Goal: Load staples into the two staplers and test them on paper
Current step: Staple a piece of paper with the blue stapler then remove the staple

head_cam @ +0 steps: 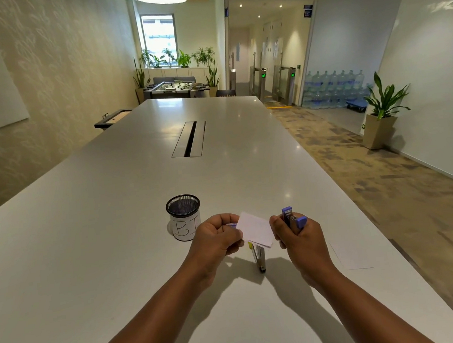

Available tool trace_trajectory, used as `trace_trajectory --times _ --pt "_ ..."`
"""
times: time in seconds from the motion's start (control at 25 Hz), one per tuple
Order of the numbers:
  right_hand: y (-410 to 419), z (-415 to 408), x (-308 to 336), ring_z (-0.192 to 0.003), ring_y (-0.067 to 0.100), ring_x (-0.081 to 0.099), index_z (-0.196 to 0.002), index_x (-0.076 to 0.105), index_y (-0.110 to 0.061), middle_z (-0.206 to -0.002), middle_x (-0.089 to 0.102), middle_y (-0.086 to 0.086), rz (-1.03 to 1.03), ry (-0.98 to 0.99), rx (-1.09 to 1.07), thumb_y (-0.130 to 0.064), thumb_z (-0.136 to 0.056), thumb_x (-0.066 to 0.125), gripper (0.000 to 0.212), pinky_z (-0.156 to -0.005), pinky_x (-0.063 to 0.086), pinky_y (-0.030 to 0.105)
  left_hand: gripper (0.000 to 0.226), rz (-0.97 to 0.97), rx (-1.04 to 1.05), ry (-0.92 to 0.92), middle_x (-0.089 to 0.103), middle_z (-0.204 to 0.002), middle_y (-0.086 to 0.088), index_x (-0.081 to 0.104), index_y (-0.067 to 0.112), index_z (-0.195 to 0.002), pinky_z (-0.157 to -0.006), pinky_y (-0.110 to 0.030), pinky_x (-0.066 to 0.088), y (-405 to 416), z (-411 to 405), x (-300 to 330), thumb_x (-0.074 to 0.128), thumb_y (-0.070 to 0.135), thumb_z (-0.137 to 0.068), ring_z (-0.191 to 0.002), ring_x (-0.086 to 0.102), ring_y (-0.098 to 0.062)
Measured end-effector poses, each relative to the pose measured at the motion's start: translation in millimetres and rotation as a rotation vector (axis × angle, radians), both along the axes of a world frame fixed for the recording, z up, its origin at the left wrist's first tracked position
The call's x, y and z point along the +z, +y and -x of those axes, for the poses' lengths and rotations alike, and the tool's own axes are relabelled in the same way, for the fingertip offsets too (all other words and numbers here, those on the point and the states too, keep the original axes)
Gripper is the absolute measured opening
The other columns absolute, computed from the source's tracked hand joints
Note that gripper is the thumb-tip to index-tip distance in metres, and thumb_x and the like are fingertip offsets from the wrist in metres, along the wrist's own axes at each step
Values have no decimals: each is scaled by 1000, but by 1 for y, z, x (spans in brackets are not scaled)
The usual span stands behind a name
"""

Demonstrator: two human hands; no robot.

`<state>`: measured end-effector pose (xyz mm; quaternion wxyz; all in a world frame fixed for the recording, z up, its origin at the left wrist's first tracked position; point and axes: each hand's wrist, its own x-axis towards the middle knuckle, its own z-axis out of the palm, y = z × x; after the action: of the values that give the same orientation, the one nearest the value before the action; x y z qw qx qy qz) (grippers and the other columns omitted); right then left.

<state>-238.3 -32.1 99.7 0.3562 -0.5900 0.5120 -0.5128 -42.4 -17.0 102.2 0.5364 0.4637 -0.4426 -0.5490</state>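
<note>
My left hand (217,235) pinches a small folded white paper (255,230) and holds it above the table, tilted toward the right. My right hand (297,233) grips a blue stapler (293,218) upright, its jaws close to the paper's right edge. A second stapler (258,257), silver with a yellow tip, lies open on the white table (117,251) just below the paper, partly hidden by it. A thin blue-purple edge shows by my left fingers; I cannot tell what it is.
A black mesh cup (184,217) with a white label stands left of my left hand. A white sheet (352,254) lies flat on the table to the right of my right wrist. A cable slot (189,139) is set in the table's middle, farther away.
</note>
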Motion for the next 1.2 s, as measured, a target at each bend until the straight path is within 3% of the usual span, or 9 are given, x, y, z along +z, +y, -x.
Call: trace_trajectory --times 0.12,0.32,0.44,0.6,0.76,0.88,1.04,1.2 --pt "0 3 4 -54 11 44 -76 62 -4 -62 58 10 33 48 4 -34 -98 65 37 -54 37 27 27 -28 -138 -130 71 -82 -12 76 15 -103 -69 -25 56 4 1 0 73 15 -77 -71 66 -15" --pt "1 2 6 -56 13 41 -77 60 -1 -60 51 5 37 128 71 -28 -98 67 34 -56 35 32 12 -17 -42 -157 79 -99 -6 79 20 -102 -71 -24 57 6 5 -2 72 26 -94 -85 68 -16" --pt "4 2 8 -54 14 50 -84 64 -5 -63 60 8 -39 0 95 -35 -98 64 33 -53 42 31 12 -41 24 -110 78 -99 -5 79 19 -102 -66 -23 56 6 8 0 71 25 -95 -83 71 -16" --pt "11 1 4 -54 16 46 -106 61 -12 -72 61 5 -246 -212 222 -50 -97 59 39 -49 37 30 12 -28 126 32 79 -92 -1 75 20 -101 -67 -24 59 6 9 5 66 13 -98 -81 76 -12" --pt "22 -9 -6 -61 19 49 -117 52 -16 -78 61 8 -299 -214 381 -54 -94 49 44 -54 39 32 20 27 189 41 73 -107 -8 72 19 -104 -71 -26 60 6 10 6 67 2 -95 -93 74 -21" --pt "27 -16 -9 -66 18 53 -116 55 -17 -86 65 7 -280 -247 415 -52 -96 59 40 -58 44 32 20 53 197 38 74 -105 -10 71 18 -105 -69 -27 60 7 11 5 69 2 -93 -94 74 -22" --pt "28 -21 -8 -77 14 60 -118 62 -18 -94 67 3 -256 -327 417 -46 -88 71 42 -66 51 30 16 65 177 43 78 -86 2 71 17 -107 -68 -28 61 9 13 3 68 6 -96 -83 76 -14" --pt "28 -23 -7 -81 13 64 -116 71 -22 -99 73 3 -262 -358 386 -45 -78 82 45 -70 55 30 13 50 160 12 80 -91 0 73 17 -106 -67 -27 60 11 11 3 65 11 -98 -83 76 -13"
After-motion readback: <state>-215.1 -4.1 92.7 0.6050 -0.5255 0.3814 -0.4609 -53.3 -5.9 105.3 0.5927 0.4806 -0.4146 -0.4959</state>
